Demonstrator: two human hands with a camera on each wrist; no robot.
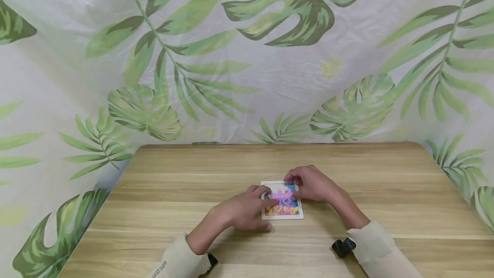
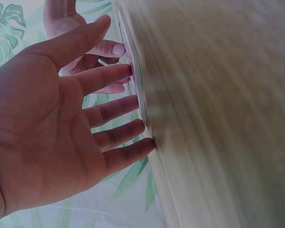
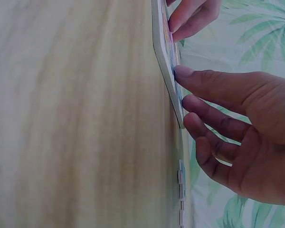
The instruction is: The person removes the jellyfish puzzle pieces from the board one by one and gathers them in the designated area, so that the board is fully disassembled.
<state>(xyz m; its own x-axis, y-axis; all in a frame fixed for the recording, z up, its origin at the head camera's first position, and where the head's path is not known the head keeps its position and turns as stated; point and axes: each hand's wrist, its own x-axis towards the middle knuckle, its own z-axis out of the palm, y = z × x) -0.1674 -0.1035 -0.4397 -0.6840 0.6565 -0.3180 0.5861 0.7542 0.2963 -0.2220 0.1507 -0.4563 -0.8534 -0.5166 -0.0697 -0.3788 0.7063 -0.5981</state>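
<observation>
A square, brightly coloured picture (image 1: pixel 283 210) with a white border lies flat on the wood-grain counter (image 1: pixel 166 170), between the two hands. The left hand (image 1: pixel 248 209) is at the picture's left side, its fingers extended and released from any grasp; the index fingertip touches the coloured face, another finger reaches over the upper left part, and the thumb lies off the picture, near its lower left corner. The left wrist view shows the same fingers spread, the palm turned to the camera and the little finger's tip just beside the picture. The right hand (image 1: pixel 314 183) is at the upper right corner, its thumb on the coloured face and its index finger bent at the top border. The remaining right fingers are curled below the thumb in the right wrist view; from these angles it cannot be told whether thumb and index finger grasp anything. Small flat pieces (image 3: pixel 181 183) show along the counter in that view, apart from the picture. Both forearms wear light sleeves (image 1: pixel 386 248), and a black device (image 1: pixel 342 248) is at the right cuff. A leaf-patterned cloth (image 1: pixel 270 76) hangs behind the counter.
</observation>
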